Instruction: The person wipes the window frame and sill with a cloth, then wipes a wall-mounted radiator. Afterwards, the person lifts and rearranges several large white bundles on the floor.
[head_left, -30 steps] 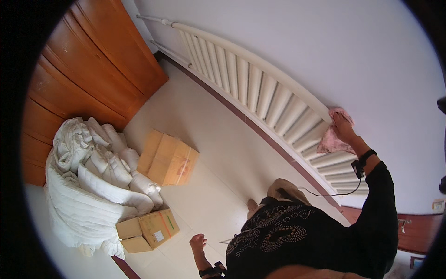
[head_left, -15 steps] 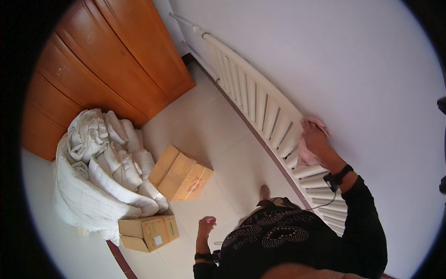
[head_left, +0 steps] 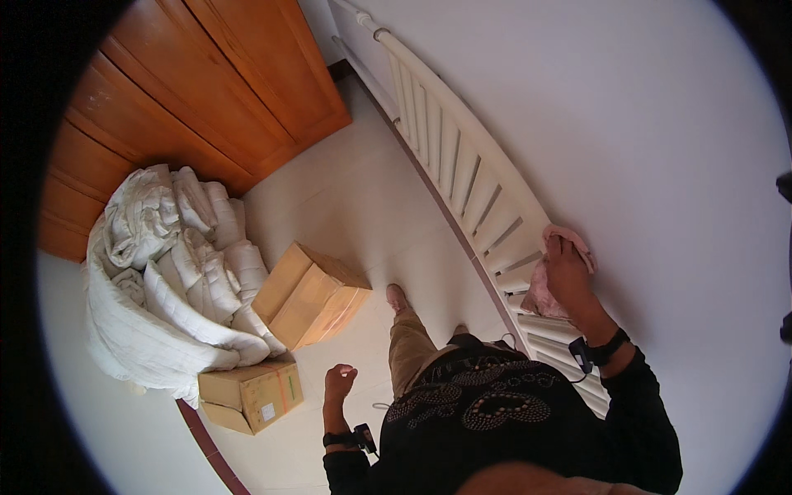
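Observation:
A cream-coloured radiator [head_left: 474, 140] with slanting bars runs low along the wall on the right. My right hand [head_left: 569, 276] presses a pink cloth [head_left: 540, 295] onto its top, fingers bent over the fabric. Part of the cloth folds up behind my fingers against the wall side, and part hangs down over the bars. On the left, my left hand [head_left: 340, 383] hangs free above the floor beside my body. Its fingers are curled in, and nothing shows in them. Both wrists wear a black band with a small device.
Two cardboard boxes, one larger [head_left: 309, 297] and one with raised flaps [head_left: 252, 396], stand on the tiled floor [head_left: 363, 206] at left. Behind them white quilts [head_left: 157, 272] are piled against an orange-brown wooden cabinet [head_left: 223, 82]. A pipe leaves the radiator's far end.
My right hand and the cloth have slid along the radiator toward me, uncovering more bars. My left foot and trouser leg now show ahead of me. The view has shifted slightly.

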Action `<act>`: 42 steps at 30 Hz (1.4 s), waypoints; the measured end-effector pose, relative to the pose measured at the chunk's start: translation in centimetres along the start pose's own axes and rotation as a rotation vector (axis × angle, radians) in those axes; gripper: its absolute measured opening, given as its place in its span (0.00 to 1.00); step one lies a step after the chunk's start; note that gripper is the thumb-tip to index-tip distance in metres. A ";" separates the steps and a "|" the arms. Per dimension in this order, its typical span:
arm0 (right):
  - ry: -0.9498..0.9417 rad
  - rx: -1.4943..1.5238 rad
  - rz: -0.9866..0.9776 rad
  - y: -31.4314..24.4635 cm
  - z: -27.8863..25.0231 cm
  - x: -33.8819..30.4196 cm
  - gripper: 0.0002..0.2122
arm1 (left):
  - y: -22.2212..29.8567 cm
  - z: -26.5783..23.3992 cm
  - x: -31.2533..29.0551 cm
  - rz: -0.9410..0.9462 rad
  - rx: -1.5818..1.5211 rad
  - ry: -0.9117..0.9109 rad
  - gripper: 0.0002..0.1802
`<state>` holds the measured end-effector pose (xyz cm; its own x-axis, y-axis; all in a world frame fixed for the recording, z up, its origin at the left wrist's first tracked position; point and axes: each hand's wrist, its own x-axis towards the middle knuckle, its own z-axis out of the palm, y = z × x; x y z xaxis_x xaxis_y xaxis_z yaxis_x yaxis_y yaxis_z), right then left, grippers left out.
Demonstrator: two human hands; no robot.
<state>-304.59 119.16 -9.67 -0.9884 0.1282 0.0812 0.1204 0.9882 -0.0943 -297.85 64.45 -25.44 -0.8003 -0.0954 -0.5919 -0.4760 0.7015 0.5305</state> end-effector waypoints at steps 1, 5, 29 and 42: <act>0.004 -0.008 0.007 -0.4 0.2 1.0 0.22 | -0.1 -0.2 1.3 -0.005 0.012 -0.035 0.13; 0.113 0.024 -0.027 -2.4 2.3 9.7 0.23 | 2.3 -1.8 7.7 0.229 0.154 -0.048 0.15; 0.044 -0.011 0.110 -7.9 5.1 30.0 0.24 | 11.2 -15.8 27.3 0.196 0.031 -0.079 0.18; 0.193 0.075 -0.064 -15.1 8.7 54.4 0.20 | 17.1 -15.0 32.8 0.297 0.079 -0.012 0.16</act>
<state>-361.00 110.53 -12.51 -0.9570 0.0861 0.2770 0.0436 0.9868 -0.1561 -337.67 62.73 -26.71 -0.8955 0.1301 -0.4255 -0.1918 0.7500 0.6330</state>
